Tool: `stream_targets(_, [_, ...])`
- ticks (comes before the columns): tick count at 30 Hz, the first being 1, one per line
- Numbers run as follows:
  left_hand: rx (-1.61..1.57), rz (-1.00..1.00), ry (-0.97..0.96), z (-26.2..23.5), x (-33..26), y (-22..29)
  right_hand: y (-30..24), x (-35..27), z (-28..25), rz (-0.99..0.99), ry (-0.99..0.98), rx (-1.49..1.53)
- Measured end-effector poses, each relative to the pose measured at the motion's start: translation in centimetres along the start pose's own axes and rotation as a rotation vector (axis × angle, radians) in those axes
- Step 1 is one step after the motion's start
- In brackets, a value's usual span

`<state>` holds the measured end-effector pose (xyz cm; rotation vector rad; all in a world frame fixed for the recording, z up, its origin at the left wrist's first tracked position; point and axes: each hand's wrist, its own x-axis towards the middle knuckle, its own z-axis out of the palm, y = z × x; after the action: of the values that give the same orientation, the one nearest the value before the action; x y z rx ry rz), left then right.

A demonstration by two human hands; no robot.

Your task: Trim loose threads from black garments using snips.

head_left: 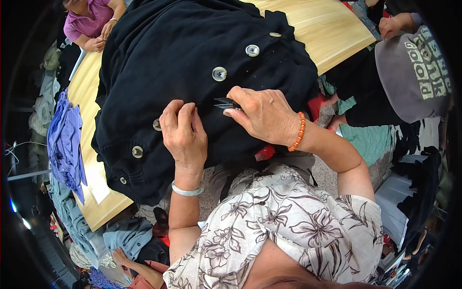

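A black knit garment point(159, 58) with a row of large buttons is spread over the table in front of me. One grey-white button point(219, 73) lies just beyond my hands, and another button point(137, 151) sits nearer the left edge. My right hand point(264, 113) grips small thread snips point(224, 103), their blades pointing left. Over the placket, my left hand point(184, 127) is closed in a pinch beside a partly covered button point(157, 124). Whatever its fingertips hold is too small and dark to make out against the black cloth.
The pale wooden table point(332, 33) shows around the garment. Purple clothing point(67, 139) hangs over its left edge. A person in a pink shirt point(91, 24) is at the far left, and another person's hand point(390, 26) shows at upper right. Green cloth point(368, 144) lies to my right.
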<state>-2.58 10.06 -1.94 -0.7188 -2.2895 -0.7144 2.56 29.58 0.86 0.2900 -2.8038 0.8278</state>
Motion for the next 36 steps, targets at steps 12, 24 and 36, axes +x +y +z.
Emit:
stream_targets(12, [-0.134, -0.107, -0.037, -0.1, -0.2, -0.6, 0.1, 0.3, 0.3, -0.021, -0.028, 0.017])
stream_targets(24, [-0.451, -0.317, 0.008, -0.6, -1.4, -1.4, -1.3, 2.2, 1.3, -0.126, -0.070, 0.075])
stream_targets(36, [-0.410, -0.322, -0.030, -0.8, -1.4, -1.2, -1.9, 4.2, 2.1, -0.271, -0.137, -0.177])
